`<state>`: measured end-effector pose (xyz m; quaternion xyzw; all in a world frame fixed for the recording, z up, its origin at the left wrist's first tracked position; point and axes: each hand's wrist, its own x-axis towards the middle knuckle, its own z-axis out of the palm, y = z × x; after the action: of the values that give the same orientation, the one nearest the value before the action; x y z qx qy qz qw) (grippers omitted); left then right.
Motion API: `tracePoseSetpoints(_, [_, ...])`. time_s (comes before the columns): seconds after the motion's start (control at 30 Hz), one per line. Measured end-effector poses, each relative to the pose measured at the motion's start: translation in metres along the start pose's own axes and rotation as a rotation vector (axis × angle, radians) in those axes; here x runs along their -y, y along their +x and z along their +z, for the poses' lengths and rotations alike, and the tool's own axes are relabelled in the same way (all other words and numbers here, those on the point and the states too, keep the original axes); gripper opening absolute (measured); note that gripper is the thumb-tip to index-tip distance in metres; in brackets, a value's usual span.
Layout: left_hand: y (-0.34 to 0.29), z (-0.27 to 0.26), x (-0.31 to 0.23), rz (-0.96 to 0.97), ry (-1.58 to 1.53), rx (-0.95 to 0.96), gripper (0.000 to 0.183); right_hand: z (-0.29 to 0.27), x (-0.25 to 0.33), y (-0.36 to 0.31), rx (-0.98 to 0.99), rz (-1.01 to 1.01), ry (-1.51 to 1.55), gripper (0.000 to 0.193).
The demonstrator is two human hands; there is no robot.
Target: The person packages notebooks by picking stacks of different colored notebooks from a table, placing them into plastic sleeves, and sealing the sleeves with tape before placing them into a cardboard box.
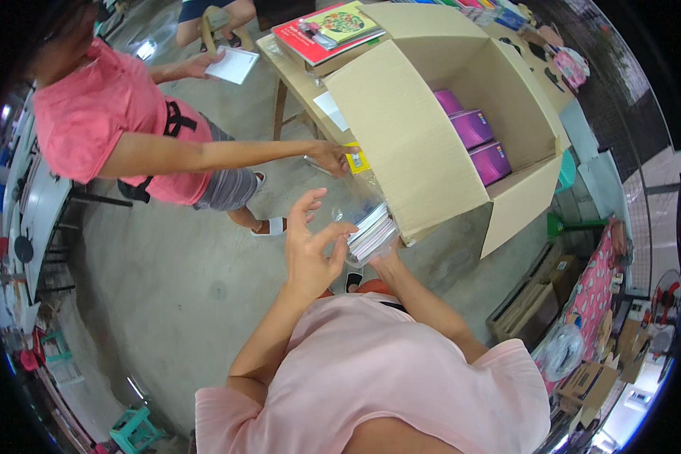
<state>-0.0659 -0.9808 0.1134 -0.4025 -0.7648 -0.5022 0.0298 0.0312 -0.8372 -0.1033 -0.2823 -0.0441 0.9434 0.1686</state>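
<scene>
A stack of thin, pale booklets or cards (372, 233) sits inside a clear plastic bag (365, 198), in front of my body. My right hand (387, 261) holds this bag from below and the right; its fingers are mostly hidden under the stack. At the bag's left edge, my left hand (310, 246) pinches the plastic with thumb and forefinger, its other fingers raised and spread. Just beyond, a co-worker's hand (331, 157) reaches to a yellow packet (357, 159) beside the box flap. The co-worker's other hand (197, 66) holds a white, flat booklet (233, 65).
A large open cardboard box (408, 144) with several purple boxes (473, 130) inside stands on a table (299, 79), close ahead right. Red and green books (329, 34) lie behind its flap. Flattened cardboard (526, 306) is at right, a green stool (136, 431) at lower left.
</scene>
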Motion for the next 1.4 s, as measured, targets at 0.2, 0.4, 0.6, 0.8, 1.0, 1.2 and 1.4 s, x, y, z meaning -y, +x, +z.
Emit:
tracePoseSetpoints(0.2, [-0.013,-0.008,-0.002,-0.258,-0.157,0.200,0.019,0.059,-0.017,-0.019,0.184,-0.002,-0.533,0.047])
tracePoseSetpoints(0.4, [-0.018,-0.013,-0.011,-0.250,-0.280,0.281,0.022,0.103,-0.012,-0.049,0.525,0.063,-0.298,0.053])
tracePoseSetpoints(0.6, [-0.023,-0.023,-0.031,-0.165,-0.212,0.318,0.026,0.122,-0.012,-0.066,0.430,0.201,-0.168,0.053])
tracePoseSetpoints(0.8, [-0.026,-0.027,-0.035,-0.189,-0.160,0.336,0.028,0.113,-0.016,-0.064,0.511,0.270,-0.066,0.060])
tracePoseSetpoints(1.0, [-0.030,-0.024,-0.050,-0.211,0.011,0.433,0.024,0.112,-0.028,-0.063,0.550,0.138,-0.228,0.057])
tracePoseSetpoints(1.2, [-0.029,-0.027,-0.038,-0.150,-0.229,0.385,0.023,0.097,-0.019,-0.061,0.465,0.179,-0.400,0.054])
tracePoseSetpoints(1.4, [-0.028,-0.033,-0.041,-0.102,-0.227,0.405,0.018,0.098,-0.015,-0.064,0.556,0.238,-0.260,0.053])
